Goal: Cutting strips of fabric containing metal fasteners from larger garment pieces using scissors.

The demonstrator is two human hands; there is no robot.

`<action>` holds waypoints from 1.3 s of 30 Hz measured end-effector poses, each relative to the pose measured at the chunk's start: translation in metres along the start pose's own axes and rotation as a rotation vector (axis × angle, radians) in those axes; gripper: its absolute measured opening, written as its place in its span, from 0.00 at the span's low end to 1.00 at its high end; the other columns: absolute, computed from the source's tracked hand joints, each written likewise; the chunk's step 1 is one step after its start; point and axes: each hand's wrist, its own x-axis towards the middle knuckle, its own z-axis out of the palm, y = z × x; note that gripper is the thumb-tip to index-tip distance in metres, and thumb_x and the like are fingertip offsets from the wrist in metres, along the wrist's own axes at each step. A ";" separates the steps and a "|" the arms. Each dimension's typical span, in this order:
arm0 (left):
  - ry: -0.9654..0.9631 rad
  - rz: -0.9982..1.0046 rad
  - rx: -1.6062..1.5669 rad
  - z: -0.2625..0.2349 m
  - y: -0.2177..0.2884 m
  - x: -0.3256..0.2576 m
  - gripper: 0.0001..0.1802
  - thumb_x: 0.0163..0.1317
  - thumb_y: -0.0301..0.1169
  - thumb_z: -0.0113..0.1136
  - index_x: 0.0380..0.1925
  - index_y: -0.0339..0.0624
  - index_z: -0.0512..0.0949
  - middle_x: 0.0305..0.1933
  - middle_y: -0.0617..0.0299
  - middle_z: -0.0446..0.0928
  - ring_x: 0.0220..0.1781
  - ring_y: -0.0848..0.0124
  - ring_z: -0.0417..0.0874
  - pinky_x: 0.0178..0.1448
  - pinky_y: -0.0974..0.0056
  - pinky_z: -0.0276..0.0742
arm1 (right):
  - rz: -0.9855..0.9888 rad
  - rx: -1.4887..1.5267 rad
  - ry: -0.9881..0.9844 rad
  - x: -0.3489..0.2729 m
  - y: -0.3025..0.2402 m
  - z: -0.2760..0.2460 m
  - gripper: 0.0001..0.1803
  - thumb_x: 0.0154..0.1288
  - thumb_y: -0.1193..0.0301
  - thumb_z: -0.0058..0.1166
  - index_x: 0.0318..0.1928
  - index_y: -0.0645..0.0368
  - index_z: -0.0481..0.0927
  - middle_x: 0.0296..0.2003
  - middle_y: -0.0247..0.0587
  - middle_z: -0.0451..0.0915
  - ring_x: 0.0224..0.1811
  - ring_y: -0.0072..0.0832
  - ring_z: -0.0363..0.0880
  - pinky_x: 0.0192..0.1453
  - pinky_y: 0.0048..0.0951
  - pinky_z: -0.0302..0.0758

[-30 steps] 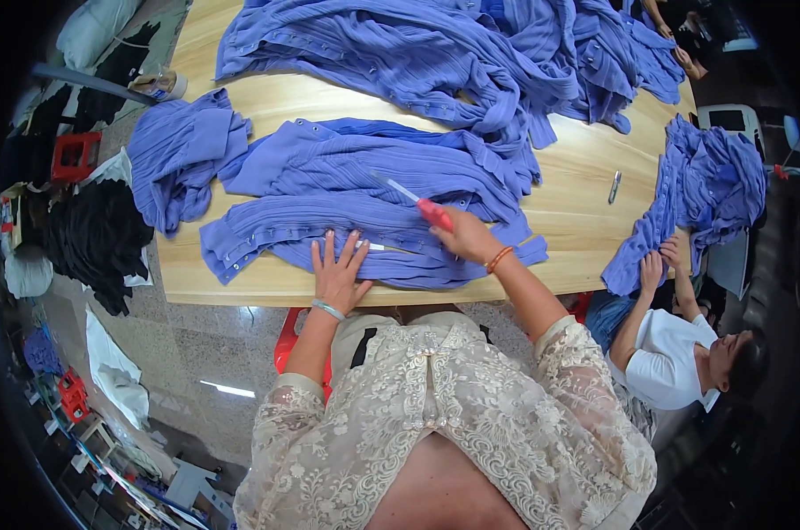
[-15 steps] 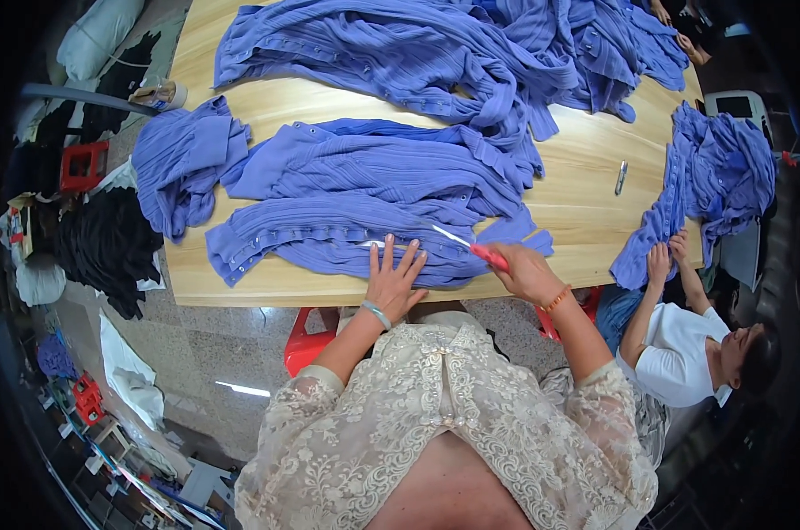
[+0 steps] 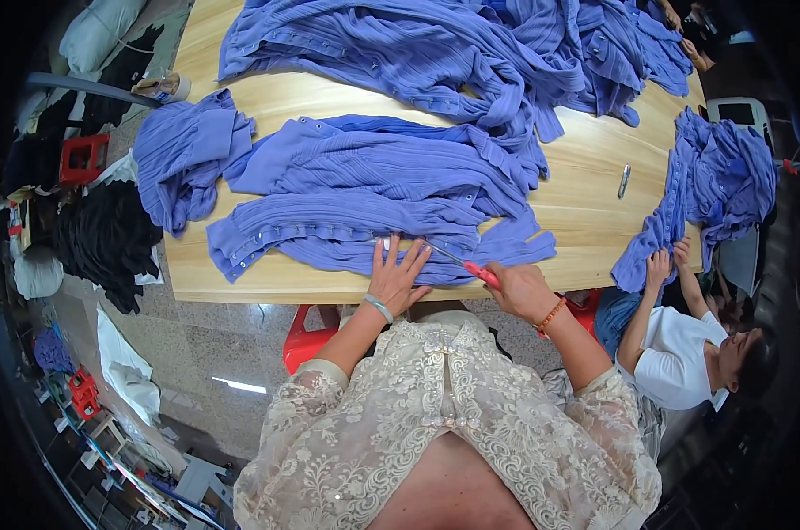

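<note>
My left hand (image 3: 396,276) lies spread flat on the blue ribbed garment (image 3: 373,199), keeping it from sliding on the desk (image 3: 585,177), while my right hand (image 3: 521,290) has its grip closed around red-handled scissors (image 3: 470,267).

A cream lace blouse (image 3: 444,424) with floral pattern and semi-sheer sleeves is worn, closed by small buttons down the front. A pale bangle (image 3: 379,307) is seen on the left wrist, an orange beaded bracelet (image 3: 551,314) on the right wrist.
</note>
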 end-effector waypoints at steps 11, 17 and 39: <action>-0.021 -0.023 0.000 -0.007 0.005 0.004 0.41 0.52 0.54 0.66 0.65 0.50 0.68 0.75 0.60 0.58 0.75 0.45 0.54 0.75 0.36 0.44 | -0.107 0.073 0.101 0.025 -0.022 0.014 0.14 0.59 0.68 0.58 0.46 0.56 0.76 0.29 0.51 0.82 0.35 0.48 0.83 0.38 0.47 0.77; 0.040 0.204 -0.100 -0.007 0.031 0.021 0.41 0.54 0.48 0.67 0.68 0.52 0.66 0.73 0.57 0.61 0.78 0.46 0.51 0.75 0.36 0.44 | 0.075 0.059 0.150 -0.041 0.029 0.020 0.15 0.60 0.69 0.57 0.48 0.52 0.76 0.31 0.50 0.82 0.38 0.46 0.82 0.40 0.46 0.77; -0.111 0.242 -0.028 0.030 0.025 0.035 0.45 0.51 0.51 0.68 0.70 0.60 0.63 0.76 0.66 0.56 0.77 0.46 0.50 0.68 0.24 0.48 | -0.012 0.006 0.082 -0.008 -0.004 0.004 0.12 0.61 0.63 0.57 0.39 0.57 0.79 0.24 0.54 0.81 0.29 0.51 0.82 0.35 0.49 0.76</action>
